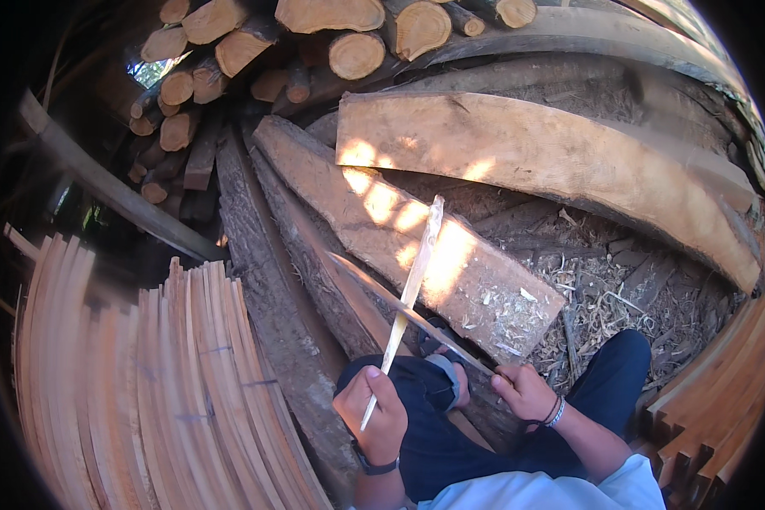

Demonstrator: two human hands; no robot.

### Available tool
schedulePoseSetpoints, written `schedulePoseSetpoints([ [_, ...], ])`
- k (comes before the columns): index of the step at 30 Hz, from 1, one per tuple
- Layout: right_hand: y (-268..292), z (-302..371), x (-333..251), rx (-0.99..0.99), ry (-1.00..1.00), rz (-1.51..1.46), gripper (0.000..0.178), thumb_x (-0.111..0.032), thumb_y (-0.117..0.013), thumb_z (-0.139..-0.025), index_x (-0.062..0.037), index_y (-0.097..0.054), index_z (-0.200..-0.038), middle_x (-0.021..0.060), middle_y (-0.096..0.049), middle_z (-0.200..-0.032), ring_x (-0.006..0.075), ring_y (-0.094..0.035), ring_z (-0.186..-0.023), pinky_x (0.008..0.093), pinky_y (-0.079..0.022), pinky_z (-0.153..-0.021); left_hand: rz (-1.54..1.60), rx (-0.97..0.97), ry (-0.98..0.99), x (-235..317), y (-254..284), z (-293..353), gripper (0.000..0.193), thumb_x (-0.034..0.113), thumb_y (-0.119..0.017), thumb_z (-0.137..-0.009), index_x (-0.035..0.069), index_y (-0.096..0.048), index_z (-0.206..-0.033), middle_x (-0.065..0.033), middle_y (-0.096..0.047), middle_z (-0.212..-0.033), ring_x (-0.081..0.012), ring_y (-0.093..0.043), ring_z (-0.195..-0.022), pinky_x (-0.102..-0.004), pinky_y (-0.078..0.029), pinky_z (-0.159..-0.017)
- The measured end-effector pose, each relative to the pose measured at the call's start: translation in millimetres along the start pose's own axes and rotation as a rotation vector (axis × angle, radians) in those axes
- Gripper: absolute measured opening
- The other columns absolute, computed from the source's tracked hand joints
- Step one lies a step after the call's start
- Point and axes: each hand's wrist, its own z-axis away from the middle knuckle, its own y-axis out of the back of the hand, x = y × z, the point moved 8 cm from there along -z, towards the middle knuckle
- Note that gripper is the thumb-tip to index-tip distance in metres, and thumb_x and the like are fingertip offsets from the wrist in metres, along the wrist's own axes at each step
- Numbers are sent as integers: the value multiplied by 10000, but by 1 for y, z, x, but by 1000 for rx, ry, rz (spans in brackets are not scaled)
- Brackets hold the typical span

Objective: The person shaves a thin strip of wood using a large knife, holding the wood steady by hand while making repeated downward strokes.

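My left hand (371,415) is closed around the lower part of a pale, peeled wooden stick (421,259). The stick points up and away from me, tapering to a narrow end below my fist. In my right hand (525,394) is the handle of a long-bladed knife (450,343), gripped with the fingers wrapped round it. Its blade reaches up to the left and crosses the stick about midway; whether the edge bites into the wood I cannot tell. Beyond them lies a thick wooden plank (476,297), sunlit in patches, with shavings on its near end.
Thin sawn slats (204,357) stand bundled on the left, and more sawn boards (722,382) lie at the right. A broad curved slab (527,144) spans the far side. Cut logs (357,56) are stacked behind. Wood shavings (608,297) cover the ground beside my knee.
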Motion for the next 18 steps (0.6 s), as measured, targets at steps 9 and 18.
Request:
schedulePoseSetpoints([
  [9,7,-6,-8,-5,24,92,427,-370,-522,-969,-2,-582,-760,215,-524,-563,417,-550,-552,444,-449,-559,18,64,-63,3,5,0,363,84,-434,-953,-19,-374,-610,-180,-355,-522,-380,-426,-448,-433,-280,-442],
  [18,7,-4,-19,-75,50,153,423,-357,-522,-966,11,-592,-770,229,-574,-635,399,-596,-609,452,-465,-599,-15,111,-65,0,9,4,365,85,-431,-954,-17,-375,-607,-190,-352,-518,-384,-422,-449,-441,-280,-443],
])
